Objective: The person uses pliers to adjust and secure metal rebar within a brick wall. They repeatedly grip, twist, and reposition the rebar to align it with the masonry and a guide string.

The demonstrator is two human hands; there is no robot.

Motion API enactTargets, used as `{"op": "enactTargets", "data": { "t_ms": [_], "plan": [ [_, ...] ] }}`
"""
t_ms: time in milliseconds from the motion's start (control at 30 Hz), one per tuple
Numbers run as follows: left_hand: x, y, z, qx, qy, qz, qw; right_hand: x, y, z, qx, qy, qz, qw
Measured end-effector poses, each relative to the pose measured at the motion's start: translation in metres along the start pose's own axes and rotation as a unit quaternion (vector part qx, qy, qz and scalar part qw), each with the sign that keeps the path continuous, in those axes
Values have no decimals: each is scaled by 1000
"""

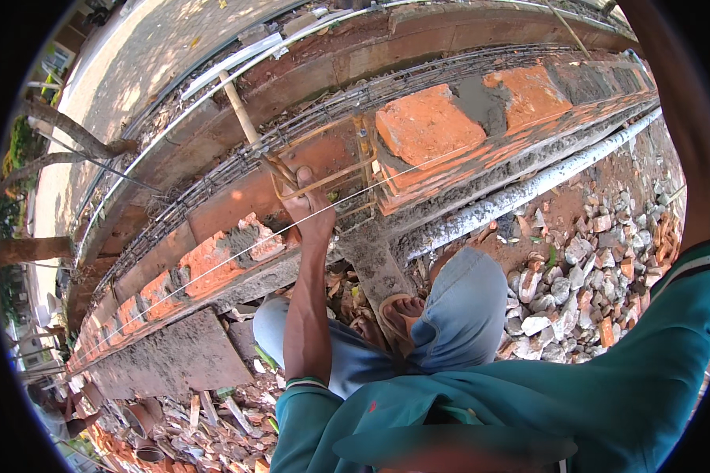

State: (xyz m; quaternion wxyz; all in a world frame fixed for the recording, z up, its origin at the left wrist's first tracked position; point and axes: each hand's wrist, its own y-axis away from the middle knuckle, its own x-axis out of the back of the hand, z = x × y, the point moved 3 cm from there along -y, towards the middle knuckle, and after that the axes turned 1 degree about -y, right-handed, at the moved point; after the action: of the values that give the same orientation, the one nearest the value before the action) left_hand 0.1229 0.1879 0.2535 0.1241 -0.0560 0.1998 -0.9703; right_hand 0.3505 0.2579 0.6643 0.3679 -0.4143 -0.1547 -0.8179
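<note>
My left hand [309, 206] reaches up to the gap between two low brick courses, closed around a rusty bent steel stirrup [323, 183]. The palm side and some fingers are hidden. Just beyond it a pale round pole [239, 110] slants away. Close by the hand runs a taut white string [371, 187] along the wall. To the right, orange bricks [430, 126] sit with wet grey mortar [481, 104] between them. On the left, a lower row of bricks [205, 264] also carries mortar. My right arm [698, 158] stretches up along the right edge, its hand outside the picture.
Long steel bars [355, 96] lie behind the bricks. A white-splashed pipe [528, 188] runs along the near side. Broken stone [568, 284] is heaped at right, and a mortar-covered board [173, 355] lies at left above rubble. My sandalled foot [402, 315] is beside the concrete strip [375, 256].
</note>
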Motion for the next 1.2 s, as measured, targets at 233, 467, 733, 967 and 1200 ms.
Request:
{"op": "enactTargets", "data": {
  "t_ms": [233,467,733,967,1200],
  "plan": [
    [2,3,-7,28,54,-42,997,-93,42,-13,63,-260,-76,961],
    [-2,2,-6,46,132,-62,988,-126,65,-61,49,-179,-54,981],
    [2,0,-5,29,63,-77,995,-129,75,-77,37,-229,70,970],
    [1,1,9,-19,24,-18,999,-120,28,-71,-25,-214,-80,973],
    [-1,0,16,-35,47,-7,998,-141,-67,-99,148,-128,21,980]
  ]
}}
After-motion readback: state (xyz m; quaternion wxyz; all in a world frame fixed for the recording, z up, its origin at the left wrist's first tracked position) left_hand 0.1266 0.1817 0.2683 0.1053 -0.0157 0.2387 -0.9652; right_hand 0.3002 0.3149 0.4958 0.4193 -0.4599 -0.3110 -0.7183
